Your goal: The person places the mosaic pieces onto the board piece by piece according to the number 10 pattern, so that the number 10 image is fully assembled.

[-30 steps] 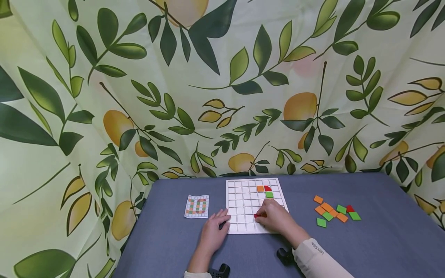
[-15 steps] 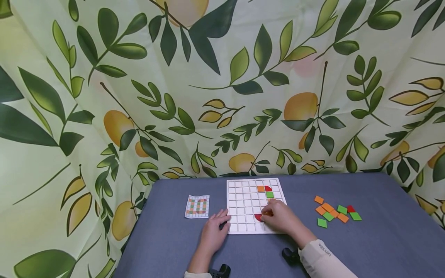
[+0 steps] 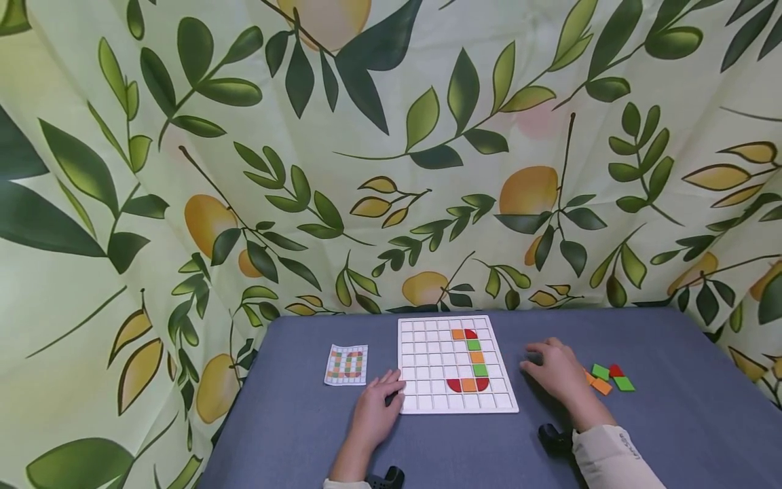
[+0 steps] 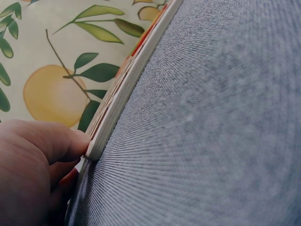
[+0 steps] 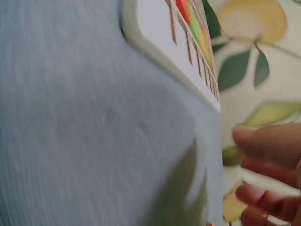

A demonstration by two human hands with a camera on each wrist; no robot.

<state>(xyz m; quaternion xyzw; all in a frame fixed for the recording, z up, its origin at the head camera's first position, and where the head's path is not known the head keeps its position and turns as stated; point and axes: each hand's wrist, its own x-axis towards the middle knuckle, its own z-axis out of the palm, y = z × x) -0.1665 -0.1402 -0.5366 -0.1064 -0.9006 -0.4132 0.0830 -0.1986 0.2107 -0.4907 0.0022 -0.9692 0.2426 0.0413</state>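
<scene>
A white gridded board (image 3: 421, 360) lies on the table, with square and rounded tiles in its right half. Along its bottom coloured row, an orange tile (image 3: 468, 385) sits between two red rounded tiles (image 3: 453, 386). My left hand (image 3: 377, 407) rests against the board's left edge, fingers extended; in the left wrist view the thumb (image 4: 77, 143) touches the board's corner. Right of the board, my right hand (image 3: 557, 372) hovers over the table beside the loose tiles, partly hiding them. The right wrist view shows its thumb (image 5: 263, 139) and fingers apart, holding nothing.
Loose orange, green and red tiles (image 3: 623, 384) lie on the right of the blue-grey table (image 3: 464, 448). A small printed pattern card (image 3: 346, 365) is left of the board. Behind the table hangs a leaf-and-fruit printed cloth (image 3: 391, 170).
My right hand has let go of the orange tile in the board's lower row and moved right to the loose tiles. Tiles it covered on the board now show. The left hand stays put.
</scene>
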